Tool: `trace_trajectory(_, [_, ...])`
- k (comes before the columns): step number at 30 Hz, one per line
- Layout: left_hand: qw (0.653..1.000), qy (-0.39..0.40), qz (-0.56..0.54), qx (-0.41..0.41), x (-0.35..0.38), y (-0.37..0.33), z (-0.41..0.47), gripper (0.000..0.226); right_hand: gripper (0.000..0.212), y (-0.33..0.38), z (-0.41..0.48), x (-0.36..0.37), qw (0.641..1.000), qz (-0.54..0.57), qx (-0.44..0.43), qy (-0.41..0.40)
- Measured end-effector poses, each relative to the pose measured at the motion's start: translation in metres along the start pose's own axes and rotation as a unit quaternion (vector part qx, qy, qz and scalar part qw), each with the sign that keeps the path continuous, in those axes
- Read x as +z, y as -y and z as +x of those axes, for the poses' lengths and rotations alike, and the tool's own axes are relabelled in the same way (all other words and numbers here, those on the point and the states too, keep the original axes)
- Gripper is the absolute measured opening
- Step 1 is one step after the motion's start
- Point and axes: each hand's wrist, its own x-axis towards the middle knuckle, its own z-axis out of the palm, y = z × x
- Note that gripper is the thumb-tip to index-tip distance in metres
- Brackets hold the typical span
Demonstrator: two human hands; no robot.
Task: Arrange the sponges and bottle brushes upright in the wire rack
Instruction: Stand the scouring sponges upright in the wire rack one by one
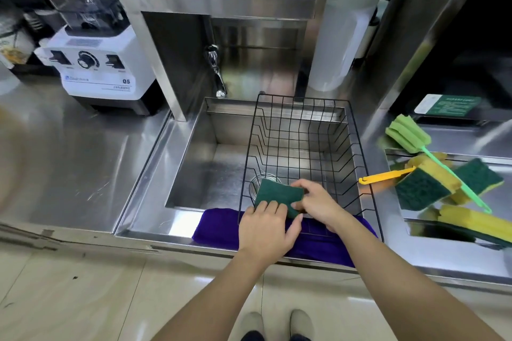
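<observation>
A black wire rack (304,130) sits over the right half of the steel sink (199,174). Both hands hold one green-faced sponge (277,194) at the rack's near left corner, its green side facing up. My left hand (266,227) grips its near edge; my right hand (315,202) pinches its right end. On the counter to the right lie more yellow-and-green sponges (424,188), a green foam bottle brush (407,133) with a long green handle, and a yellow-handled brush (385,176) partly hidden under the sponges.
A purple cloth (219,227) drapes over the sink's front edge under the rack. A faucet (217,75) hangs at the sink's back left. A white blender (97,63) stands on the left counter. A steel shelf frame (216,3) spans above the sink.
</observation>
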Motion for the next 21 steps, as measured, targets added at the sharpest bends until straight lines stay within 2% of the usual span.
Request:
trace_trajectory(3, [1.000, -0.002, 0.000, 0.014, -0.001, -0.001, 0.000, 0.043, 0.041, -0.001, 0.003, -0.003, 0.997, -0.074, -0.017, 0.017])
trace_trajectory(7, [0.999, 0.028, 0.002, 0.033, 0.001, -0.007, 0.004, 0.045, 0.048, -0.002, 0.010, -0.003, 0.971, -0.238, -0.032, -0.001])
trace_trajectory(12, [0.995, 0.069, 0.015, 0.069, 0.003, -0.025, 0.010, 0.051, 0.053, 0.006, -0.004, -0.015, 0.965, -0.253, -0.046, 0.048])
trace_trajectory(17, [0.988, 0.096, 0.014, 0.124, 0.004, -0.052, 0.020, 0.054, 0.040, 0.023, -0.025, -0.045, 0.967, -0.217, -0.109, -0.076])
trace_trajectory(21, [0.979, 0.140, -0.002, 0.147, 0.008, -0.075, 0.026, 0.061, 0.028, 0.031, -0.043, -0.088, 0.961, -0.142, -0.158, -0.178])
